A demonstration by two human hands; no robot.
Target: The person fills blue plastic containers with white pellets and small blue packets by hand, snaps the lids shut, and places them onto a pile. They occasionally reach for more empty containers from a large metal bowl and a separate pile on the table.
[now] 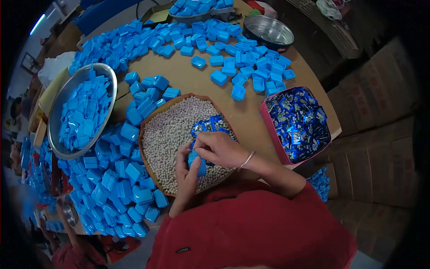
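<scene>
Over a tray of pale round pellets (168,130), my left hand (187,174) is closed around a small blue plastic box (202,168). The fingertips of my right hand (220,149) are pinched together at the top of this box. Whatever is between those fingertips is hidden. Several shiny blue printed packets (209,124) lie on the pellets just beyond my right hand. Against the tray's left side, many closed blue boxes (130,132) are heaped on the table.
At right stands a pink-sided container (270,134) full of printed packets. A metal bowl (113,80) of flat blue pieces is at left. Open blue boxes (238,92) and a steel pan (268,31) lie farther back. Cardboard cartons (371,98) stand right; another person's arm (67,224) shows lower left.
</scene>
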